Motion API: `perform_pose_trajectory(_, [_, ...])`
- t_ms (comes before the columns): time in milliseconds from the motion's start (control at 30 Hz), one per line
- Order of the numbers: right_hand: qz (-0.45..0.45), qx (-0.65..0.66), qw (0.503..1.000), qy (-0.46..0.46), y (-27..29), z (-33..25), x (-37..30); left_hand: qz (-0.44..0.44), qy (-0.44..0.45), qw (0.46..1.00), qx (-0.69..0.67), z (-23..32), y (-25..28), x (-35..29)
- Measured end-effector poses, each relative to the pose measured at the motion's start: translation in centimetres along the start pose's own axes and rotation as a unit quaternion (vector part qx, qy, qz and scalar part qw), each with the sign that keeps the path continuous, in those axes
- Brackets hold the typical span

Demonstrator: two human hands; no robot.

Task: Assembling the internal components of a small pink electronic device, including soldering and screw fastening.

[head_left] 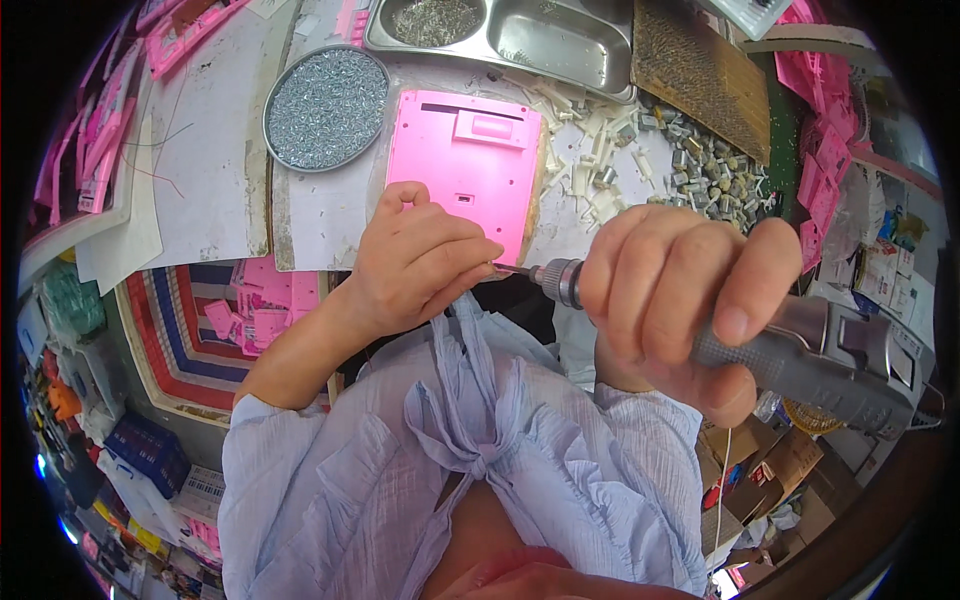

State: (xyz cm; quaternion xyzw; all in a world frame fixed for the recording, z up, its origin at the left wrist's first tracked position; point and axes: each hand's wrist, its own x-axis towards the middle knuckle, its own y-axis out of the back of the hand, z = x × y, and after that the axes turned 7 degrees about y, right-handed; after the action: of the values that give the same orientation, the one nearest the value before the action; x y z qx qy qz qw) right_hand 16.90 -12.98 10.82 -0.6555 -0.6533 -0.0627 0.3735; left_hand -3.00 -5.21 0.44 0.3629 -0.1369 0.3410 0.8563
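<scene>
Head view | right hand (680, 300) grips electric screwdriver (800, 350) | left hand (420, 260) fingers pinch its tip

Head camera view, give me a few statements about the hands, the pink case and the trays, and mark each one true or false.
1. The right hand holds a grey electric screwdriver. True.
2. The left hand rests on the round tray. False: it is at the near edge of the pink plastic case, fingertips at the screwdriver's bit.
3. The round tray holds small silver screws. True.
4. The pink plastic case lies on the floor. False: it lies on the worktable.
5. The metal compartment tray sits beyond the case. True.
</scene>
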Motion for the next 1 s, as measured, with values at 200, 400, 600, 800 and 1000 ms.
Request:
perform_pose_trajectory(200, [-0.007,0.004,1.0,-0.015,0.0,0.8,-0.2,-0.009,0.003,1.0,0.001,-0.1,0.2,0.0])
perform_pose_trajectory(400, [-0.003,-0.04,0.999,-0.034,-0.5,1.4,-1.2,-0.028,-0.025,0.999,-0.012,0.2,0.6,0.5])
perform_pose_trajectory(600, [0.014,-0.037,0.999,0.014,-0.1,0.3,-0.8,-0.025,-0.027,0.999,-0.016,0.2,0.5,0.8])
perform_pose_trajectory(800, [-0.002,-0.019,1.0,0.015,-0.1,-0.3,-0.8,-0.029,-0.001,0.999,-0.031,-0.1,-0.1,0.5])
perform_pose_trajectory(1000, [0.01,-0.024,1.0,0.009,-0.6,0.1,-1.0,-0.027,-0.009,0.999,-0.047,-0.2,-0.2,0.2])
